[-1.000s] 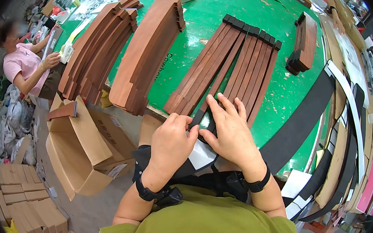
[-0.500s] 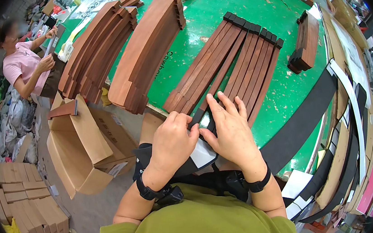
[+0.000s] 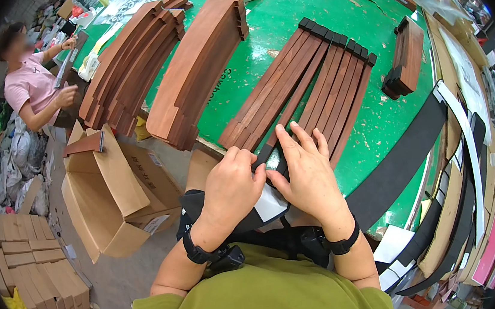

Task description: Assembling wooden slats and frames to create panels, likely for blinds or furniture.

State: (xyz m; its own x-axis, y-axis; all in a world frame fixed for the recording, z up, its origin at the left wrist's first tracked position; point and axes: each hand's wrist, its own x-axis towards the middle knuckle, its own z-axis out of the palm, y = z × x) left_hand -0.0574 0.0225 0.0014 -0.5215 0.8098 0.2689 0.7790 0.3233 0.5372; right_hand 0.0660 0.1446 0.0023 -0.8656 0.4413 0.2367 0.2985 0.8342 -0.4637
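Several dark reddish wooden slats [image 3: 277, 94] with black far ends [image 3: 341, 39] lie fanned out on the green tabletop in front of me. At their near side, my left hand [image 3: 233, 183] is closed, thumb and fingers pinching at the black strip [image 3: 266, 152] around a slat's near end. My right hand [image 3: 304, 169] lies over the neighbouring slats with its fingers stretched out and spread. Its thumb points toward the left thumb, close to the same black end. What sits under the right palm is hidden. A white-backed piece [image 3: 270, 205] shows below the hands.
Stacked curved wooden pieces [image 3: 196, 69] stand left of the slats, and a bundle of short ones [image 3: 404, 56] lies right. A wide black strip [image 3: 401, 150] crosses the right table edge. An open cardboard box [image 3: 107, 193] stands lower left. A person in pink [image 3: 35, 86] works beyond it.
My hands hold almost the same place on the slats. The person in pink has lowered one hand, and the person in red at the far right has shifted.
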